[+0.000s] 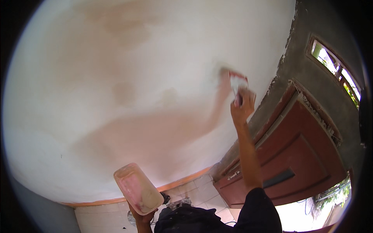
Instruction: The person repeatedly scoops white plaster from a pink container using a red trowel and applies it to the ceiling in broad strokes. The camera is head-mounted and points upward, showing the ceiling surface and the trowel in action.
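Note:
High on the white wall (178, 62), toward the right, my right hand (243, 105) grips a wide flat scraper (238, 80). The scraper's broad end is pale with a reddish edge and lies at the wall; slight blur hides whether it touches. My right arm is stretched out and throws a soft shadow on the wall. Low in front of me, my left hand (143, 216) holds a rectangular plastic tub (139, 189) from below, tilted. Pink and beige smears coat the tub. Most of the left fingers are hidden behind it.
A red-brown panelled door (299, 155) stands at the right, beside a bare grey wall (299, 54) with a small window (334, 66). An orange strip (180, 181) edges the white wall's foot, above pale floor tiles (200, 190). Brownish patches mark the white wall.

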`<control>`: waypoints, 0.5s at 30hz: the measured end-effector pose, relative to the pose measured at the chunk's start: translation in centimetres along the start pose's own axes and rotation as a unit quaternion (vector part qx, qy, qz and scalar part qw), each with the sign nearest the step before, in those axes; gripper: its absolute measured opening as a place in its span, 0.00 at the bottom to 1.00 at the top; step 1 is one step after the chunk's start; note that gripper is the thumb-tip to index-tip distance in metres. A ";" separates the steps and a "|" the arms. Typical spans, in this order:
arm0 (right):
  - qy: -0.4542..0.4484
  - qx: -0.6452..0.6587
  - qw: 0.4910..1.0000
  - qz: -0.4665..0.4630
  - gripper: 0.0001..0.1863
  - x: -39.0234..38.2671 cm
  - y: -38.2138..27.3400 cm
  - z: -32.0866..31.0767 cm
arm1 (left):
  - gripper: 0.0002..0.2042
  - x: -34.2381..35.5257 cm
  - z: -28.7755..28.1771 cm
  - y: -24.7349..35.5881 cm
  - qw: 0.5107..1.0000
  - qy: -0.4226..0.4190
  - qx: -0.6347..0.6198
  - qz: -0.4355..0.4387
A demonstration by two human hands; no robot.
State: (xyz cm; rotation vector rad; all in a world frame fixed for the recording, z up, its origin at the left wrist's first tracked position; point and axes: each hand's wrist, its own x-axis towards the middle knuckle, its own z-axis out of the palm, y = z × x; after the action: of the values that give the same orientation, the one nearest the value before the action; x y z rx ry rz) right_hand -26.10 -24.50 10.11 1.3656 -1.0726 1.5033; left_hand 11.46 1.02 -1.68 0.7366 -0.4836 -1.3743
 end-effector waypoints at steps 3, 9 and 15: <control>0.034 0.049 0.997 -0.039 0.13 4.4 -0.7 3.1 | 0.45 0.3 0.5 -0.1 1.000 -0.004 -0.007 -0.022; -0.122 0.003 0.991 -0.056 0.14 -8.1 0.3 3.4 | 0.40 0.7 0.3 -1.4 0.999 -0.034 -0.011 -0.014; -0.218 0.075 0.967 0.110 0.18 -19.4 -1.9 -6.4 | 0.30 1.1 -0.6 -2.0 0.967 0.013 -0.231 -0.102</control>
State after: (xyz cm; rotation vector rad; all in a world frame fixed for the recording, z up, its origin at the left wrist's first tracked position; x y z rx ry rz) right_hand -24.77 -18.34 -9.40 1.7872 -1.4457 1.5000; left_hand 10.64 0.00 -3.62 0.4250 -0.0559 -1.5919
